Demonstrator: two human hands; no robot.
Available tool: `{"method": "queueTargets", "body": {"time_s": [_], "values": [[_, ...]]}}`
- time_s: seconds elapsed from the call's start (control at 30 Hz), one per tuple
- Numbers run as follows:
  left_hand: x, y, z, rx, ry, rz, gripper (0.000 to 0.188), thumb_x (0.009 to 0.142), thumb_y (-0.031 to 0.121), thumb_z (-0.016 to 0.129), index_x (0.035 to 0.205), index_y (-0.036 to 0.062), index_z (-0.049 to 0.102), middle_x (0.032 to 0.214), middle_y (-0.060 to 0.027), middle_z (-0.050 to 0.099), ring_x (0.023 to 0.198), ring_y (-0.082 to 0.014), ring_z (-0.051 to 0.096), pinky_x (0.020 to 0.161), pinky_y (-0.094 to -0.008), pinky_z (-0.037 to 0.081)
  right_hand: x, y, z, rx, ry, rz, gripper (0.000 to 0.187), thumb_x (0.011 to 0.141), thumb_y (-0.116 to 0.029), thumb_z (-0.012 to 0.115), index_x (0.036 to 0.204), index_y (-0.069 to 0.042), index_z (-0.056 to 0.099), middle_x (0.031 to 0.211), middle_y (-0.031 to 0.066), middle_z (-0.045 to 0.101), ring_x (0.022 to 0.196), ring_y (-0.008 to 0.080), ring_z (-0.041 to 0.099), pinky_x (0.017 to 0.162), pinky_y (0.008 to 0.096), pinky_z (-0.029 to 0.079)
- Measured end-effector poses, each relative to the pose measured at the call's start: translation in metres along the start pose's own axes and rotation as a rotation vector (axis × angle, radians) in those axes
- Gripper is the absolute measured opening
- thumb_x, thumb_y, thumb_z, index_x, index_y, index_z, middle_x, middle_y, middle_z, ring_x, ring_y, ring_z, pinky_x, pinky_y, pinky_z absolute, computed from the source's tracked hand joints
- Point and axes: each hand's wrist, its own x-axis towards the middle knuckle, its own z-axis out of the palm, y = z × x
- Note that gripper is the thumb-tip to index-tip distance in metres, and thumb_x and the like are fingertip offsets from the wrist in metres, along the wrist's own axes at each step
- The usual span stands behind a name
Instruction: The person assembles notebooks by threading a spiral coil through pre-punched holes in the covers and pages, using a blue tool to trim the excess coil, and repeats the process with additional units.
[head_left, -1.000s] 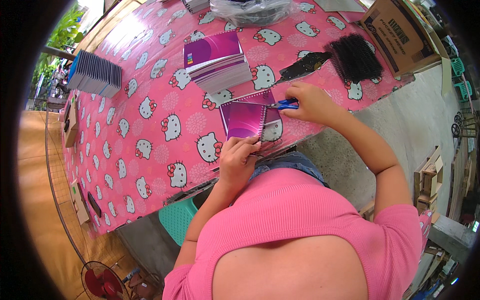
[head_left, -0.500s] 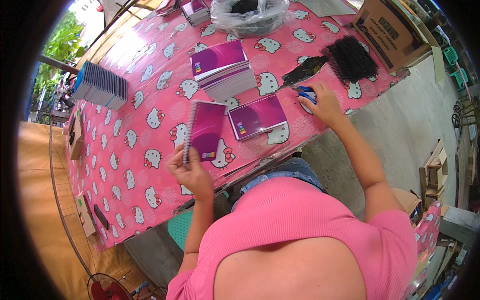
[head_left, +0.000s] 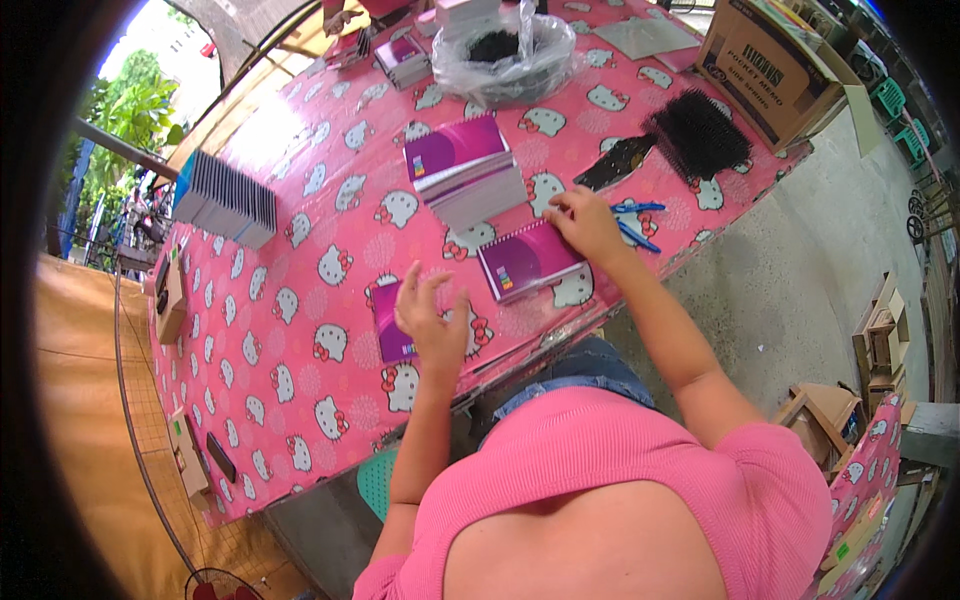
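Observation:
My left hand (head_left: 432, 320) is open, fingers spread, above a purple notebook (head_left: 391, 312) that lies on the table and is partly hidden by it. A second purple notebook (head_left: 530, 262), spiral-bound along its far edge, lies flat to the right. At its far right corner my right hand (head_left: 592, 228) is closed, thumb and fingers pinched at the binding; the exact contact is partly hidden. Blue-handled pliers (head_left: 642, 228) rest on the table just right of that hand. Behind the notebooks stands a stack of purple-covered pads (head_left: 468, 185).
Black spiral coils (head_left: 700, 135) lie beside a dark scrap-like piece (head_left: 615, 163) at the right. A cardboard box (head_left: 765, 75) stands at the far right corner, and a plastic bag (head_left: 505, 75) at the back. Stacked notebooks (head_left: 225, 200) stand left; another person's hand (head_left: 342, 20) shows far back.
My left hand has put down the notebook and opened above it. My right hand has let go of the pliers and moved left to the other notebook's corner.

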Motion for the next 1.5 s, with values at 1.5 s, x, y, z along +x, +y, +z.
{"method": "queueTargets", "body": {"time_s": [1.5], "values": [[0.083, 0.053, 0.087, -0.111, -0.778, -0.147, 0.045, 0.066, 0.024, 0.08, 0.103, 0.0018, 0.067, 0.095, -0.0194, 0.067, 0.091, -0.0338, 0.063, 0.081, -0.0401, 0.048, 0.191, 0.044, -0.11, 0.042, 0.264, -0.133, 0.024, 0.079, -0.019, 0.067, 0.099, -0.006, 0.07, 0.084, 0.0132, 0.07, 0.076, 0.0201, 0.068, 0.069, 0.0319, 0.052]]}}
